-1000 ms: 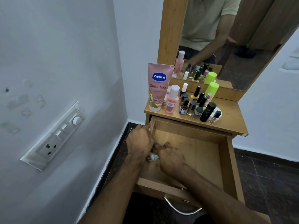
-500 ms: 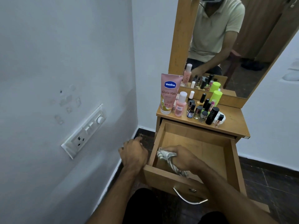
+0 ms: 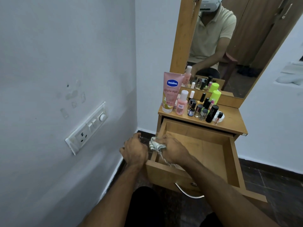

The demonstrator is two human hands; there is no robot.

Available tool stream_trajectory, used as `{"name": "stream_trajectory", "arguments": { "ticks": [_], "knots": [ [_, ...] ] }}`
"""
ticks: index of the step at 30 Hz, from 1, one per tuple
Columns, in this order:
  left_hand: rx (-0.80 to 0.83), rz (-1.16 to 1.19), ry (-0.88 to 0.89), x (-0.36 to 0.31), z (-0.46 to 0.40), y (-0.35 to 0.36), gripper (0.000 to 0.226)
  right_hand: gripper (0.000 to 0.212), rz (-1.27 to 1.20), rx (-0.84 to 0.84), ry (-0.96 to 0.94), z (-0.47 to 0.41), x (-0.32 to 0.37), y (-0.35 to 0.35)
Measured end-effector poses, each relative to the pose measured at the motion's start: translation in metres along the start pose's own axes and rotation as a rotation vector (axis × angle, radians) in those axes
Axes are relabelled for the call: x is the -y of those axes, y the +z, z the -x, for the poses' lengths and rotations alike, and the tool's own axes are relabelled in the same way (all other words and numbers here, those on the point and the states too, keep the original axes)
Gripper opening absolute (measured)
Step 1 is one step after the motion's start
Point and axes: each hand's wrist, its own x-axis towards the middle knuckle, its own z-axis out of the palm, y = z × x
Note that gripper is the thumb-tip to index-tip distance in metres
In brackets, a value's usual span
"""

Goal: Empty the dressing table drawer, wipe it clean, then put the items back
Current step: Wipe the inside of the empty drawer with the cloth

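Note:
The wooden drawer point(image 3: 229, 154) of the dressing table is pulled out, and its visible floor is bare. My right hand point(image 3: 173, 149) grips a bunched white patterned cloth point(image 3: 155, 145) against the top of the drawer's left wall, with a tail of cloth hanging inside. My left hand point(image 3: 134, 149) hovers just outside that left wall, back up and fingers curled downward. What lies under it is hidden. On the tabletop point(image 3: 232, 122) stand a pink Vaseline tube point(image 3: 170, 92), a pink bottle point(image 3: 182, 104), several nail polish bottles point(image 3: 198, 110), a black tube point(image 3: 212, 113) and a green-capped bottle point(image 3: 215, 95).
A mirror point(image 3: 229, 46) behind the tabletop reflects a person in a pale shirt. The left wall carries a white switch and socket plate point(image 3: 86, 128). The drawer has a metal handle point(image 3: 188, 192) on its front. Dark floor tiles point(image 3: 270, 177) surround the table.
My left hand left the drawer and now hangs outside its left wall. My right hand carried the cloth from the drawer floor up to the left wall's rim. The camera pulled back.

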Motion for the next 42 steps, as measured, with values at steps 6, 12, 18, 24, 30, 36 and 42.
{"name": "stream_trajectory", "arguments": {
  "ticks": [6, 12, 18, 24, 30, 36, 42],
  "knots": [
    [0.015, -0.147, 0.127, -0.003, -0.003, 0.000, 0.046, 0.046, 0.089, -0.048, -0.020, -0.007, -0.002, -0.004],
    [0.038, -0.269, 0.202, -0.003, -0.005, 0.007, 0.049, 0.051, 0.119, -0.035, -0.105, 0.004, -0.016, 0.008],
    [0.054, -0.297, 0.211, -0.004, -0.007, 0.004, 0.052, 0.059, 0.198, -0.084, 0.104, -0.042, -0.018, -0.010],
    [0.057, -0.262, 0.215, -0.002, -0.009, 0.011, 0.046, 0.055, 0.224, -0.048, -0.074, -0.010, -0.027, 0.012],
    [0.040, -0.299, 0.241, -0.002, -0.009, 0.011, 0.039, 0.064, 0.228, -0.133, 0.081, -0.054, -0.029, 0.001],
    [0.066, -0.332, 0.281, -0.006, -0.010, 0.009, 0.038, 0.069, 0.224, -0.070, 0.170, -0.071, -0.021, -0.013],
    [0.091, -0.381, 0.315, -0.007, -0.010, 0.010, 0.041, 0.073, 0.308, -0.066, 0.027, -0.040, -0.026, 0.006]
  ]
}}
